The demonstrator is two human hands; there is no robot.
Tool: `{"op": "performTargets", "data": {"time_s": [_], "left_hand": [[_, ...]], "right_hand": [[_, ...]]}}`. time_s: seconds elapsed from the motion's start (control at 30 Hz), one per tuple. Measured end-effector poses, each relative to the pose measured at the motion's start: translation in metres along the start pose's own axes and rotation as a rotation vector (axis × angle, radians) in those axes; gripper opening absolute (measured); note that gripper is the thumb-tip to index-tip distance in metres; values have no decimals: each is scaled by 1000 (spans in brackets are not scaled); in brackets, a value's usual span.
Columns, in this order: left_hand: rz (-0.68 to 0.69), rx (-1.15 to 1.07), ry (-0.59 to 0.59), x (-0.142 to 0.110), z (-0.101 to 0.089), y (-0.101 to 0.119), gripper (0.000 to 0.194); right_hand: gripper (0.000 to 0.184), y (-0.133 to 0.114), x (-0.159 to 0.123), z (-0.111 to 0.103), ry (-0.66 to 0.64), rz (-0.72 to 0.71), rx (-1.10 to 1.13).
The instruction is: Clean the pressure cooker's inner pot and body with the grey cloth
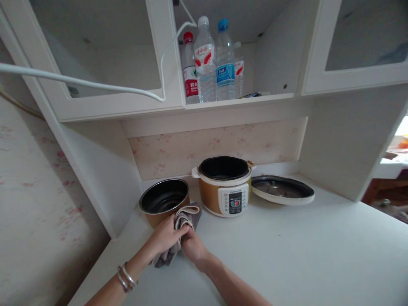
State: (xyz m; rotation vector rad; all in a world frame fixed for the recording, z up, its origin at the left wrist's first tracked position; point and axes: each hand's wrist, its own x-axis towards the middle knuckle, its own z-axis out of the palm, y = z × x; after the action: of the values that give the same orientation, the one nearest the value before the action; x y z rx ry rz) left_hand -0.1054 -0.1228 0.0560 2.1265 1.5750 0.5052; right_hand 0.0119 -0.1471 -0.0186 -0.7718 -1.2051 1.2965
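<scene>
A bunched grey-brown cloth (pixel 188 216) with a pale hem is gripped between my two hands, just above the counter. My left hand (pixel 167 234), with bracelets on its wrist, closes on the cloth from the left. On the cloth's right side my right hand (pixel 194 246) also holds it, its fingertips partly hidden. Right behind my left hand stands a round inner pot (pixel 164 197), gold outside and black inside. The cooker body (pixel 210 195), gold and white with a control panel, sits lidless to the right. Its detached lid (pixel 283 199) lies inner side up beside it.
Several plastic bottles (pixel 205 59) stand on the open shelf of the wall cabinet above. A white cable (pixel 111 87) runs across the upper left. The white counter (pixel 287 255) is bounded by side panels, with a papered wall (pixel 223 142) behind.
</scene>
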Motion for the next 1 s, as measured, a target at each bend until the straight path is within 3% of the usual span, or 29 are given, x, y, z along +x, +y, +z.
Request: {"op": "performTargets", "data": {"time_s": [0.1, 0.2, 0.37, 0.43, 0.5, 0.6, 0.7, 0.87, 1.0], "left_hand": [[-10, -102, 0, 3, 3, 6, 53], [44, -200, -69, 3, 5, 16, 53], [96, -380, -214, 1, 12, 39, 52], [36, -440, -353, 1, 16, 48, 44], [-109, -541, -462, 2, 20, 57, 41], [-287, -723, -518, 6, 27, 70, 35], [-317, -813, -490, 12, 36, 81, 23], [-345, -1055, -530, 16, 53, 88, 43], [-250, -1101, -567, 12, 65, 91, 53]], "right_hand": [[50, -8, -9, -26, -129, 37, -45], [52, -23, -18, -49, -206, -44, -121], [35, -55, -31, -84, -149, -221, -378], [23, -65, -36, -97, -104, -227, -476], [16, -71, -38, -107, -24, -235, -548], [15, -70, -38, -117, 95, -281, -590], [25, -62, -35, -123, 119, -326, -587], [33, -46, -35, -125, 156, -410, -633], [39, -40, -39, -122, 176, -257, -435]]}}
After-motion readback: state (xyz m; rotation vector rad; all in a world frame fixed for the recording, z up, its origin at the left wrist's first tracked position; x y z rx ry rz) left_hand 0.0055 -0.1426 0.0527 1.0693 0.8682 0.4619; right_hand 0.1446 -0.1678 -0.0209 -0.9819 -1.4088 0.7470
